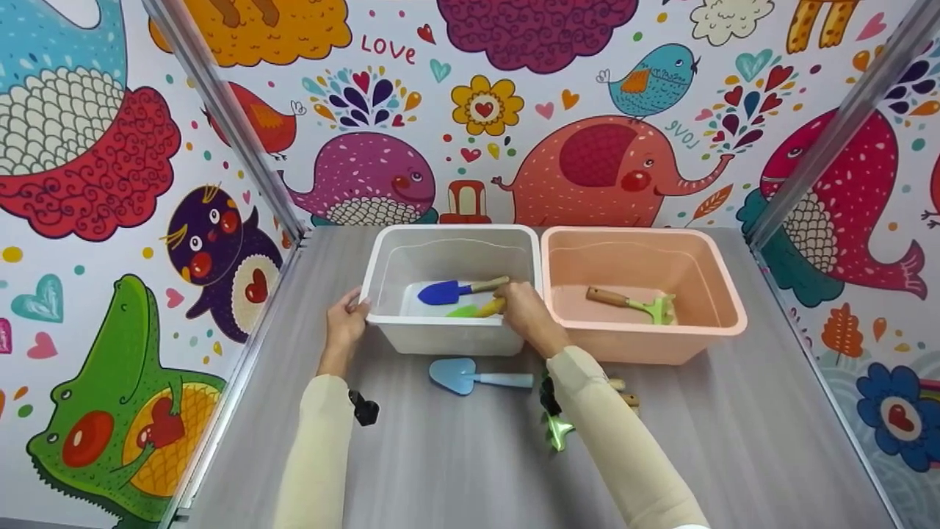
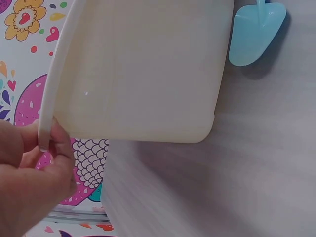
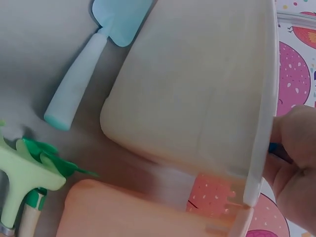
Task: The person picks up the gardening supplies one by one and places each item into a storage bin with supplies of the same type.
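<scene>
My left hand [image 1: 345, 323] grips the left rim of the white bin [image 1: 455, 336], thumb and fingers on either side of its lip [image 2: 47, 113]. Reaching over the front right corner of that bin, my right hand [image 1: 530, 317] pinches the yellow handle of a small green-bladed garden tool [image 1: 463, 311]. The tool's blade shape is partly hidden by the bin's front rim. A blue trowel [image 1: 439, 292] with a wooden handle lies in the same bin, its handle end close to my right fingers. In the right wrist view, the hand [image 3: 296, 168] is partly behind the rim.
A peach bin [image 1: 631, 339] stands against the white one, holding a green hand rake [image 1: 657, 308]. On the grey table in front lie a light blue trowel [image 1: 459, 375] and several green tools with wooden handles [image 1: 558, 432], partly under my right forearm. Patterned walls enclose the table.
</scene>
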Motion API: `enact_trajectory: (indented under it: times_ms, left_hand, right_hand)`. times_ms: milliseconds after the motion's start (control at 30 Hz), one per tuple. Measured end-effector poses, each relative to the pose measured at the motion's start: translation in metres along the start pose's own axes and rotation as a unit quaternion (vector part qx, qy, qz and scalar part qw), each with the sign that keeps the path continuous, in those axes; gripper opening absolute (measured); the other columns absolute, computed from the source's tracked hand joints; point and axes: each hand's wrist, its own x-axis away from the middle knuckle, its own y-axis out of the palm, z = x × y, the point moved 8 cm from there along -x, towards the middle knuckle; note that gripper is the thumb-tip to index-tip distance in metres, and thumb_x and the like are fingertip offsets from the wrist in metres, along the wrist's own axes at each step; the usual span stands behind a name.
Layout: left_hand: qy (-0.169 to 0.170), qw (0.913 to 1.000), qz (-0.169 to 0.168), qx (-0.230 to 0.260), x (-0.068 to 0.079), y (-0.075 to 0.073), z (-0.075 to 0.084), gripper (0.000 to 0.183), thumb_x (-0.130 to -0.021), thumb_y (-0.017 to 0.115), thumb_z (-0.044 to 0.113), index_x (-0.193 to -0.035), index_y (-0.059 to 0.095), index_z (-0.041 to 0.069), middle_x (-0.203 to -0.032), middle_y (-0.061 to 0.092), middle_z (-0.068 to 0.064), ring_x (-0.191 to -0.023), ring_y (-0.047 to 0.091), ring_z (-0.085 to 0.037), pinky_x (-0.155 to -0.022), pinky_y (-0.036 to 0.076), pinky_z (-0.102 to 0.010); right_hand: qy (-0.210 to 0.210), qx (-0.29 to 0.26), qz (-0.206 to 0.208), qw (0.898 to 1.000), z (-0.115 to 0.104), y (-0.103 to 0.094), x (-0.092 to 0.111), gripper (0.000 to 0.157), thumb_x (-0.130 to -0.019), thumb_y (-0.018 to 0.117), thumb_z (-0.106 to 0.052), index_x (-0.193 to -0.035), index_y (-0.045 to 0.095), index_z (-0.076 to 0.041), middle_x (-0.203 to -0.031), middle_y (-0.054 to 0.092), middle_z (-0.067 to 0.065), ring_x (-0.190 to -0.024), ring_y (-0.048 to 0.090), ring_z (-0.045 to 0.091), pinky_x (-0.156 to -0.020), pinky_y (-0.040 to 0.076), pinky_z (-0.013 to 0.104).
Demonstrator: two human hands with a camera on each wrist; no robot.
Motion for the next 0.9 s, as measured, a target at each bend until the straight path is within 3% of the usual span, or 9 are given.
enact_trajectory:
  times_ms: [167,267,400,500,633,767,900]
  left_hand:
    - [0.004,1.0000,0.000,-0.002,-0.001,0.001,-0.001,0.044,-0.101,0.056,0.008,-0.144,0.050,-0.002,-0.109,0.063,-0.018,-0.091,0.061,-0.019,-0.074,0.050,-0.021]
    - [0.007,1.0000,-0.002,0.001,0.000,0.001,0.000,0.045,-0.101,0.056,0.008,-0.144,0.049,-0.003,-0.111,0.063,-0.021,-0.096,0.062,-0.025,-0.078,0.051,-0.024]
    - [0.004,1.0000,-0.002,-0.007,0.000,0.001,0.000,0.045,-0.102,0.055,0.009,-0.145,0.049,-0.002,-0.117,0.062,-0.023,-0.102,0.061,-0.026,-0.079,0.049,-0.022]
    - [-0.002,0.9998,0.001,-0.018,0.001,0.001,0.000,0.045,-0.102,0.054,0.010,-0.146,0.049,0.001,-0.120,0.062,-0.023,-0.105,0.060,-0.026,-0.082,0.047,-0.023]
    - [-0.015,0.9998,-0.007,-0.010,0.001,0.002,-0.001,0.045,-0.104,0.052,0.011,-0.148,0.046,0.002,-0.129,0.059,-0.027,-0.115,0.059,-0.033,-0.096,0.050,-0.036]
    - [-0.022,0.9996,-0.018,0.003,0.001,0.004,-0.002,0.047,-0.105,0.050,0.011,-0.150,0.043,0.001,-0.138,0.055,-0.029,-0.128,0.055,-0.039,-0.108,0.045,-0.045]
    - [-0.016,0.9997,-0.013,0.007,0.001,0.004,-0.001,0.046,-0.104,0.051,0.010,-0.148,0.044,0.000,-0.137,0.056,-0.030,-0.122,0.058,-0.036,-0.103,0.048,-0.042]
  right_hand:
    - [-0.004,-0.019,-0.003,1.000,0.000,0.003,0.001,0.039,-0.079,0.054,0.023,-0.111,0.070,0.010,-0.106,0.072,0.023,-0.100,0.069,0.036,-0.089,0.057,0.044]
    - [0.010,-0.014,-0.028,0.999,0.002,0.006,0.002,0.038,-0.082,0.054,0.018,-0.116,0.068,0.008,-0.106,0.071,0.022,-0.098,0.068,0.034,-0.089,0.056,0.044]
    - [-0.009,-0.020,-0.045,0.999,-0.001,0.006,0.002,0.035,-0.090,0.050,0.009,-0.122,0.063,0.007,-0.111,0.068,0.024,-0.095,0.063,0.035,-0.091,0.053,0.048]
    - [-0.027,-0.038,-0.040,0.998,-0.005,0.004,0.002,0.039,-0.093,0.046,0.005,-0.130,0.059,0.008,-0.130,0.062,0.027,-0.119,0.060,0.041,-0.107,0.046,0.048]
    - [-0.029,-0.057,-0.033,0.997,-0.008,0.002,0.004,0.040,-0.098,0.048,0.000,-0.136,0.056,0.006,-0.145,0.053,0.025,-0.141,0.044,0.043,-0.119,0.033,0.048]
    - [-0.043,-0.067,-0.011,0.997,-0.016,-0.002,0.007,0.036,-0.099,0.053,-0.004,-0.134,0.060,0.003,-0.142,0.056,0.023,-0.136,0.051,0.040,-0.115,0.039,0.047]
    - [-0.061,-0.074,0.018,0.995,-0.022,-0.008,0.012,0.034,-0.098,0.057,-0.004,-0.132,0.063,0.000,-0.136,0.059,0.021,-0.129,0.057,0.036,-0.111,0.044,0.046]
